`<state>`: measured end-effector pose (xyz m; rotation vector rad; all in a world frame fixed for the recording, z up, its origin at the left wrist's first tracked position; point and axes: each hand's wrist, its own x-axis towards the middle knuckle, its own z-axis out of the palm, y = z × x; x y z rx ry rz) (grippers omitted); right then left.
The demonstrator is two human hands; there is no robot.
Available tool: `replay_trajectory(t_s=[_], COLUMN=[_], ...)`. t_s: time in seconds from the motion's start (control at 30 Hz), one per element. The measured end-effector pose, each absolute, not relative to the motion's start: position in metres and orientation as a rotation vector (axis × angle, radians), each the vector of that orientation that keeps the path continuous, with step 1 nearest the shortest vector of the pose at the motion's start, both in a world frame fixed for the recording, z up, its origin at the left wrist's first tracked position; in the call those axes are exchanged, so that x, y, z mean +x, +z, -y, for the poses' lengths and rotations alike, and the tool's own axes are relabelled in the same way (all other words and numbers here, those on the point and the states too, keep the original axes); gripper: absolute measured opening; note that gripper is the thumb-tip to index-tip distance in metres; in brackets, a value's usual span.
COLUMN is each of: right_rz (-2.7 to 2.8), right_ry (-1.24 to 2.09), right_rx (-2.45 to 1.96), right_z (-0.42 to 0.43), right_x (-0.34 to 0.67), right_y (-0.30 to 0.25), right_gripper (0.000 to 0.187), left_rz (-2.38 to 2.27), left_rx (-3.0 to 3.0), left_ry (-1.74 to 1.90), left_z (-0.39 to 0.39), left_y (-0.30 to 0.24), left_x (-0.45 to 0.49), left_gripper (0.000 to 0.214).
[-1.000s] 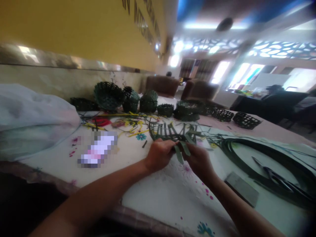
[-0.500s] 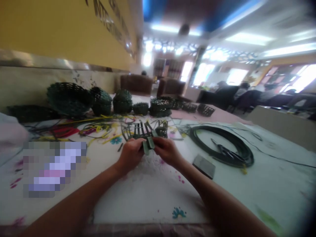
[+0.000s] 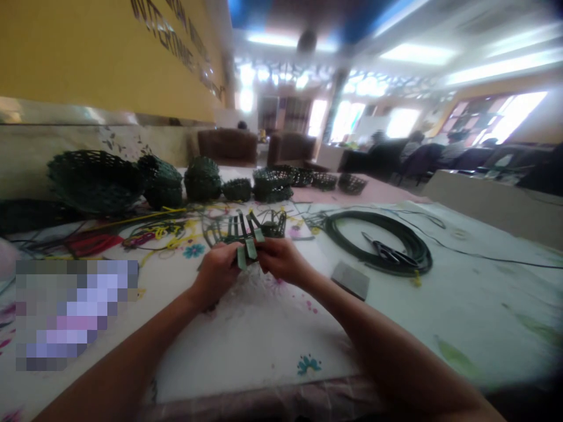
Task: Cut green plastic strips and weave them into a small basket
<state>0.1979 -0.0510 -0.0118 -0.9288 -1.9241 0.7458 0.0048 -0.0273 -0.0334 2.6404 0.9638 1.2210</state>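
Both my hands grip a small dark green basket [image 3: 229, 230] of woven strips, held just above the table in front of me. My left hand [image 3: 219, 266] is closed on its near left side. At the near right side, my right hand [image 3: 281, 258] has its fingers pinched on the weave, close beside the left. Flat green strip ends [image 3: 250, 248] stick out between the hands towards me, while thinner upright strips rise on the far side. My fingers hide part of the rim.
To the right lies a coil of dark strip [image 3: 378, 220] with scissors [image 3: 389, 252] on it, near a grey block [image 3: 350, 280]. Finished-looking dark baskets [image 3: 97, 181] line the back. Yellow strips [image 3: 176, 234] and a red bundle [image 3: 94, 244] lie left. People sit in the background.
The camera view has turned slightly right, so everything sits further left. My hands still hold the basket; more green strip ends now show between them.
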Motion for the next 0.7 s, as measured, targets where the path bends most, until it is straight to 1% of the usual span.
replay_trajectory(t_s=[0.27, 0.33, 0.43, 0.5, 0.7], right_rz=[1.94, 2.0, 2.073, 2.084, 2.071], right_ry=[0.679, 0.53, 0.133, -0.005, 0.25], right_rx=[-0.995, -1.08, -1.302, -1.381, -1.21], right_z=[0.055, 0.056, 0.059, 0.06, 0.057], right_x=[0.195, 0.194, 0.19, 0.188, 0.191], right_y=[-0.006, -0.007, -0.011, -0.014, -0.011], right_gripper=[0.02, 0.018, 0.017, 0.018, 0.012], left_rz=[-0.96, -0.944, -0.956, -0.977, -0.969], left_rx=[2.625, 2.63, 2.585, 2.555, 2.639], left_ry=[1.217, 1.227, 1.266, 1.285, 1.229], left_z=[0.026, 0.026, 0.028, 0.029, 0.027], left_y=[-0.033, -0.032, -0.03, -0.03, -0.034], left_x=[0.003, 0.003, 0.005, 0.006, 0.006], left_gripper=[0.012, 0.012, 0.013, 0.016, 0.011])
